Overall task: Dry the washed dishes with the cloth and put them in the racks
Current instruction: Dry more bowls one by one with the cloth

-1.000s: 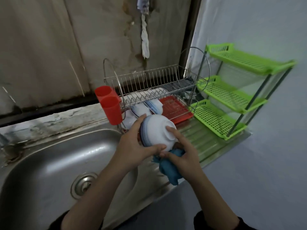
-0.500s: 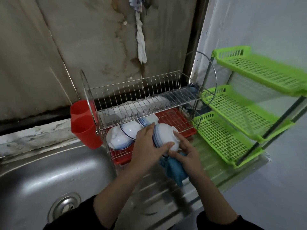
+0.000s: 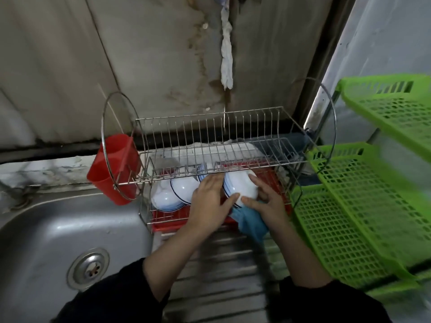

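a: how far along is the drying?
b: well into it, i'd judge. two blue-rimmed bowls [image 3: 184,188] already lean on edge in the lower tier of the wire rack [image 3: 210,117], toward its left end, over the red drip tray [image 3: 168,223].
a: and the one in hand?
b: a third bowl [image 3: 242,185] is at the front of that lower tier, just under the upper tier's front wire, beside the racked pair. it is tilted, with its underside toward the camera.
a: who has hold of it?
b: both. the left hand [image 3: 207,201] has its fingers curled round the bowl's left rim, thumb across the underside. the right hand [image 3: 268,203] pinches the other side between thumb and forefinger. the blue cloth [image 3: 250,223] is bunched under that hand's other fingers and hangs past the rack's front edge.
a: where does the rack sit?
b: along the back edge of the steel bench [image 3: 221,264], right of the sink [image 3: 46,229]. the green rack [image 3: 349,217] stands along the bench's right edge.
a: what's left?
b: seating this bowl and letting go. i see no other dish waiting, so it may be near the end, but the view is cropped. the pale thing behind the upper wires i can't make out.
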The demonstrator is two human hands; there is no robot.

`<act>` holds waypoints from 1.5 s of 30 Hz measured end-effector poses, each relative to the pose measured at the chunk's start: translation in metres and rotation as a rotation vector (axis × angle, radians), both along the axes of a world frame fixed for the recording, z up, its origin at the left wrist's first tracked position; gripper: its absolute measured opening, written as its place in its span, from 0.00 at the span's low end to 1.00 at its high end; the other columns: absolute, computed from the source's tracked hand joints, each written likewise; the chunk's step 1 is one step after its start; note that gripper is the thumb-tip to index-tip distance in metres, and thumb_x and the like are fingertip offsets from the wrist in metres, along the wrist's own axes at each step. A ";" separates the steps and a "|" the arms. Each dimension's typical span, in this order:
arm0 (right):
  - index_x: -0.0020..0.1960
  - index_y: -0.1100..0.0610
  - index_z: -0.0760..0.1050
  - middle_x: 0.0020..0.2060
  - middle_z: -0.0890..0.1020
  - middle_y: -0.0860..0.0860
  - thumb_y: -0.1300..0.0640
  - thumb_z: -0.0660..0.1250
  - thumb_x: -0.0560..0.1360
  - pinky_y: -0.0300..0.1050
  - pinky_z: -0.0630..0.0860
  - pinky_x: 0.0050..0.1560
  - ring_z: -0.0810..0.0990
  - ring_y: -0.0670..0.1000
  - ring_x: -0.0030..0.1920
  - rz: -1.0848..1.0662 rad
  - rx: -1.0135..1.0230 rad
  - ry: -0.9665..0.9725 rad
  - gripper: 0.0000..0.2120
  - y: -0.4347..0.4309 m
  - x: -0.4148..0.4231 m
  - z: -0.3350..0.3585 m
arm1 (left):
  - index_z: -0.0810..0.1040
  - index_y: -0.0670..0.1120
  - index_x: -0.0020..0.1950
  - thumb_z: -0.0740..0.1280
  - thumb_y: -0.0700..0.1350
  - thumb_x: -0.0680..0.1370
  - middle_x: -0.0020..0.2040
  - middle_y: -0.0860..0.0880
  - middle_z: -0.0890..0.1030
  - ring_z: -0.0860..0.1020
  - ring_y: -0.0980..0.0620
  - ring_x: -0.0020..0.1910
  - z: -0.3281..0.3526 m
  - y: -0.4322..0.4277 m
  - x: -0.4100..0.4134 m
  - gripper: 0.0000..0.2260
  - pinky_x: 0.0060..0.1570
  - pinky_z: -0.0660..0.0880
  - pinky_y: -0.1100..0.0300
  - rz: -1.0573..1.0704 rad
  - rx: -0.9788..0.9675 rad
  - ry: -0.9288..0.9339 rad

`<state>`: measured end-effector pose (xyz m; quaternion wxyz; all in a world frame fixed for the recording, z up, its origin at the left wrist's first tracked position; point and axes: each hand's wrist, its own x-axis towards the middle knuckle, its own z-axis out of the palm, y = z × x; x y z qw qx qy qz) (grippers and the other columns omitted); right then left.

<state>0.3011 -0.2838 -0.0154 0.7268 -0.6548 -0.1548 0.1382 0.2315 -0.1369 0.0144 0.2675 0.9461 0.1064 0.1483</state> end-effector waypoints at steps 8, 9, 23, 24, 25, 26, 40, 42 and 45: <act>0.56 0.57 0.75 0.45 0.79 0.46 0.74 0.72 0.68 0.29 0.75 0.37 0.78 0.44 0.43 -0.096 0.001 0.081 0.21 -0.002 0.028 0.005 | 0.62 0.49 0.77 0.62 0.55 0.80 0.76 0.51 0.65 0.58 0.50 0.75 -0.008 -0.004 0.010 0.27 0.70 0.54 0.55 0.081 0.167 0.031; 0.55 0.57 0.74 0.44 0.78 0.46 0.74 0.72 0.69 0.29 0.75 0.36 0.77 0.44 0.43 -0.120 0.004 0.089 0.20 -0.003 0.032 0.005 | 0.61 0.49 0.77 0.62 0.54 0.80 0.76 0.51 0.64 0.57 0.50 0.76 -0.010 -0.004 0.010 0.27 0.71 0.52 0.56 0.099 0.185 0.044; 0.52 0.49 0.74 0.60 0.75 0.50 0.61 0.77 0.69 0.41 0.79 0.46 0.79 0.55 0.57 -0.056 -0.161 0.179 0.17 0.006 0.048 0.006 | 0.60 0.50 0.78 0.63 0.47 0.78 0.76 0.52 0.63 0.58 0.51 0.76 -0.021 0.000 0.015 0.29 0.73 0.49 0.54 0.196 0.287 0.077; 0.52 0.49 0.74 0.61 0.75 0.51 0.61 0.77 0.70 0.42 0.78 0.46 0.79 0.55 0.57 -0.055 -0.176 0.176 0.17 0.006 0.049 0.005 | 0.60 0.50 0.78 0.63 0.47 0.77 0.76 0.52 0.64 0.58 0.51 0.76 -0.022 0.000 0.014 0.29 0.73 0.49 0.54 0.199 0.286 0.073; 0.53 0.50 0.74 0.61 0.75 0.51 0.60 0.77 0.70 0.41 0.78 0.45 0.79 0.54 0.56 -0.050 -0.189 0.175 0.17 0.006 0.050 0.004 | 0.60 0.50 0.77 0.63 0.46 0.77 0.76 0.52 0.64 0.58 0.51 0.76 -0.022 0.000 0.014 0.29 0.73 0.50 0.53 0.201 0.285 0.071; 0.55 0.51 0.74 0.61 0.75 0.51 0.60 0.77 0.70 0.41 0.77 0.44 0.79 0.53 0.55 -0.045 -0.196 0.174 0.18 0.007 0.050 0.004 | 0.60 0.50 0.77 0.63 0.46 0.77 0.76 0.53 0.64 0.58 0.51 0.76 -0.023 0.000 0.014 0.29 0.73 0.50 0.53 0.201 0.283 0.069; 0.68 0.52 0.72 0.56 0.78 0.52 0.64 0.75 0.71 0.35 0.76 0.40 0.77 0.42 0.47 -0.067 -0.192 0.141 0.29 0.008 0.050 -0.004 | 0.63 0.48 0.77 0.62 0.39 0.76 0.76 0.50 0.65 0.60 0.50 0.76 -0.023 0.002 0.013 0.29 0.75 0.50 0.55 0.157 0.215 0.027; 0.71 0.52 0.69 0.57 0.78 0.50 0.64 0.76 0.70 0.36 0.77 0.43 0.77 0.40 0.48 -0.073 -0.189 0.136 0.32 0.007 0.050 -0.006 | 0.64 0.47 0.76 0.63 0.38 0.75 0.75 0.48 0.66 0.61 0.49 0.75 -0.023 0.003 0.011 0.28 0.75 0.51 0.55 0.147 0.188 0.017; 0.73 0.52 0.68 0.62 0.78 0.54 0.64 0.77 0.69 0.45 0.80 0.51 0.79 0.51 0.58 -0.063 -0.183 0.126 0.36 0.005 0.049 -0.012 | 0.65 0.47 0.76 0.64 0.40 0.76 0.75 0.48 0.67 0.62 0.49 0.75 -0.022 0.003 0.007 0.28 0.74 0.53 0.55 0.141 0.169 0.003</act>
